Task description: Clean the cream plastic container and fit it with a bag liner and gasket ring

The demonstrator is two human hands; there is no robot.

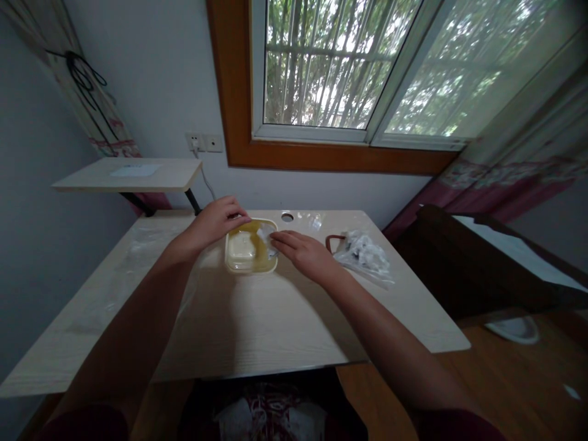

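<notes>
Two hands at yellow plastic tray near far edge of tabletop: left hand curled at rim, right hand loosely spread, no clear pinch. Tray looks light, stiff; best held by rim.

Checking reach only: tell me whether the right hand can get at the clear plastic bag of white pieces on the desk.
Probably yes. The right hand lies over the edge of the yellow plastic tray, and the clear plastic bag sits beside it on the desk. Only a small brown loop lies between them, so the way looks mostly free.
</notes>
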